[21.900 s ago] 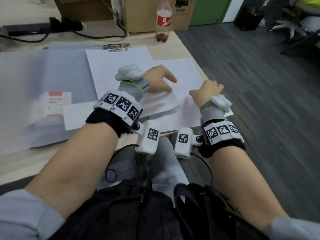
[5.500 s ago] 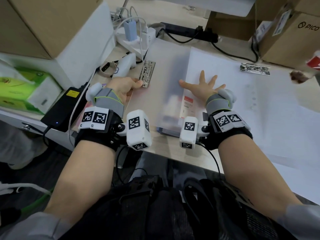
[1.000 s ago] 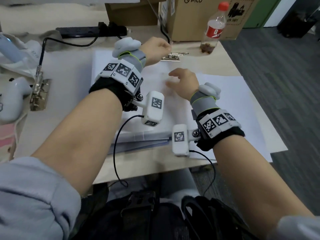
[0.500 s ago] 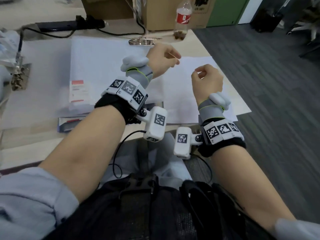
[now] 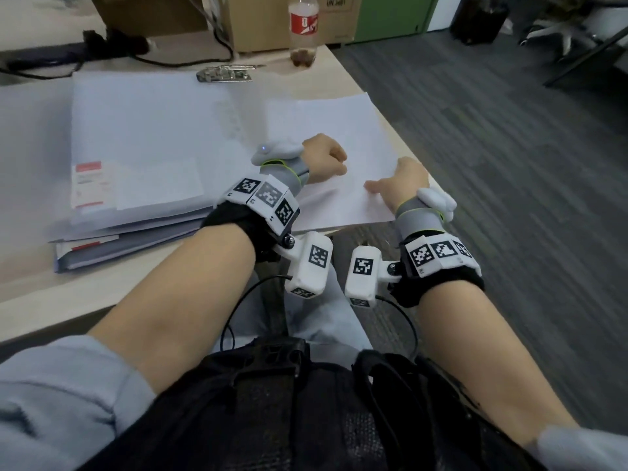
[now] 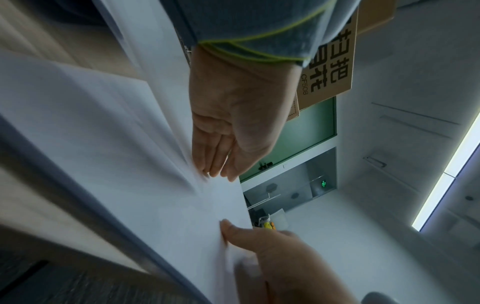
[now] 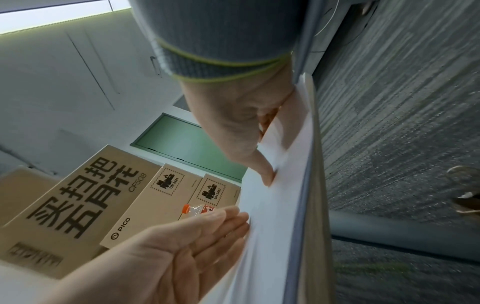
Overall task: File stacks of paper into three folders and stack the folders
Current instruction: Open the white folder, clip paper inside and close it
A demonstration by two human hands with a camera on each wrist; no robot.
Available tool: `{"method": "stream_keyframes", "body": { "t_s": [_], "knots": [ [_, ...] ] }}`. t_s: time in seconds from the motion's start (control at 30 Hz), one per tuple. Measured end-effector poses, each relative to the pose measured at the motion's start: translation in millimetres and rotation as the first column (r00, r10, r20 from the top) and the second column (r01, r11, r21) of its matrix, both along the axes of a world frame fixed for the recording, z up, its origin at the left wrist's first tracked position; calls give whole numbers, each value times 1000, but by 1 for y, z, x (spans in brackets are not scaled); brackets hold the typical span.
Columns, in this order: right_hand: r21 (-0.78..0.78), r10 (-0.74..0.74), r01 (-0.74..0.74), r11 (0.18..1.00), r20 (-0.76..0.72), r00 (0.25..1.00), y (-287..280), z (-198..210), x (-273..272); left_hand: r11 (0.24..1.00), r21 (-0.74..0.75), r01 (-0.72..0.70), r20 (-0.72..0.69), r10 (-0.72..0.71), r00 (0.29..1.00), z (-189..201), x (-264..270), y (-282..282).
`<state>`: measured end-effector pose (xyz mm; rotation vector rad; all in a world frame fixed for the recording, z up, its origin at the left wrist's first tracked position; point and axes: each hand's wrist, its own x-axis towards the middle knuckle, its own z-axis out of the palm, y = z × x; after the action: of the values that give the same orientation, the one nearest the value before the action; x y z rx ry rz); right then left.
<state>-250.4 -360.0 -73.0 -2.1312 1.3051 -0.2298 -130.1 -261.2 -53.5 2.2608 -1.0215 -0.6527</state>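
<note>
A stack of white paper (image 5: 339, 124) lies at the table's right end. My left hand (image 5: 323, 158) rests on it near the front. In the left wrist view its fingers (image 6: 215, 164) are straight and touch the paper (image 6: 130, 164). My right hand (image 5: 401, 178) pinches the paper's right edge: the thumb (image 7: 267, 174) lies on top of the paper (image 7: 272, 216) and the fingers are underneath. A grey-blue folder edge (image 7: 298, 205) shows under the sheets. To the left lie stacked folders (image 5: 142, 137) with a translucent cover and a red label.
A metal folder clip (image 5: 226, 73) lies behind the paper. A bottle (image 5: 303, 28) and cardboard boxes (image 5: 258, 25) stand at the back, with a power strip and cables (image 5: 51, 56) at the back left. The table's right edge (image 5: 384, 107) drops to carpet.
Half a second ago both hands hung loosely curled above the paper. They have come down onto it, and the right hand has taken hold of its right edge.
</note>
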Motion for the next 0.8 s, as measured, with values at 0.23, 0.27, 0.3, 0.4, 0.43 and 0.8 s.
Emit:
{"method": "stream_keyframes", "body": {
  "t_s": [0.23, 0.27, 0.3, 0.4, 0.43, 0.8],
  "knots": [
    [-48, 78, -66, 997, 348, 934, -4, 21, 3, 976, -141, -164, -284, 118, 951, -3, 2, -7],
    [-25, 100, -98, 995, 393, 914, -3, 22, 4, 967, -169, -189, -356, 119, 927, -1, 1, -10],
    [-3, 122, -135, 991, 432, 894, 0, 23, 6, 958, -193, -214, -410, 119, 904, 0, 0, -10],
    [58, 114, -164, 985, 498, 860, 1, 16, 8, 944, -240, -227, -480, 88, 873, 0, -1, -12],
    [73, 101, -158, 985, 502, 859, 1, 12, 9, 943, -247, -224, -480, 82, 873, -1, -1, -12],
    [178, 42, -159, 971, 528, 848, 3, 3, 8, 930, -271, -248, -539, 67, 839, -10, 2, -13]
  ]
}}
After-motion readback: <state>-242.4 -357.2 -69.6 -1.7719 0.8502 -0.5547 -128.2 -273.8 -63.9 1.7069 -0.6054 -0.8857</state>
